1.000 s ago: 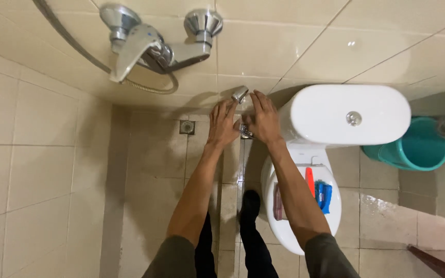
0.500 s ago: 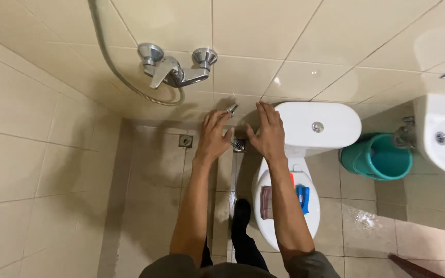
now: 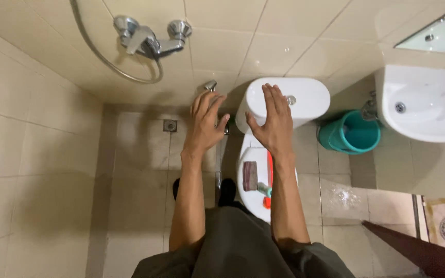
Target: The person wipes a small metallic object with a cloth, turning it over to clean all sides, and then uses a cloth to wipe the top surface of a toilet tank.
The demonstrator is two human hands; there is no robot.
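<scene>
My left hand (image 3: 205, 123) is held out flat with fingers apart, empty, just below a small chrome wall valve (image 3: 210, 85). My right hand (image 3: 272, 122) is also spread and empty, hovering over the front of the white toilet cistern (image 3: 305, 100). Between the two hands a thin metal hose (image 3: 218, 159) runs down along the floor. The closed toilet lid (image 3: 248, 193) below my right forearm carries a brown pad (image 3: 250, 175), a red-handled tool (image 3: 269, 172) and a small teal item (image 3: 264, 190).
A chrome shower mixer (image 3: 150, 38) with its hose loop sits on the tiled wall at upper left. A floor drain (image 3: 170, 125) lies left of my left hand. A teal bucket (image 3: 351, 135) stands right of the toilet, beneath a white washbasin (image 3: 423, 108).
Both hands have come off the valve and hose fitting and now hover apart, empty. The view has pulled back and shifted, bringing the washbasin into sight.
</scene>
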